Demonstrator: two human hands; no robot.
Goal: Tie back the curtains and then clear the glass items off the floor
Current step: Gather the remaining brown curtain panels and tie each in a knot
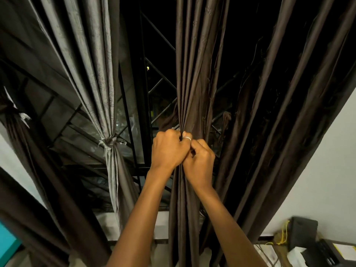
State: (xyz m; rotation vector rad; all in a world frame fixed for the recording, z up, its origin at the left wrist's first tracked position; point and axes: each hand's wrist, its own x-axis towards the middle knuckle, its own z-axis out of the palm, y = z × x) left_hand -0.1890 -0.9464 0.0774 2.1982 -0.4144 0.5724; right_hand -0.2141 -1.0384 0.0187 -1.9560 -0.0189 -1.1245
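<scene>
Hands meet at centre frame on a gathered brown curtain. Left hand is fisted round the bunched folds, a ring showing on one finger; right hand touches it, fingers curled and pinching at the same spot. Whether a tie strip sits between them cannot be told. That curtain hangs straight, folds pulled tight at the grip, loose below. Left of it, a grey curtain is already cinched with a pale knotted tie. Far left, another dark curtain is also tied. Further right, a wide brown curtain hangs loose. Behind is a dark window with a metal grille. Bottom right: black box, yellow cable, white wall. No glass items in view.
</scene>
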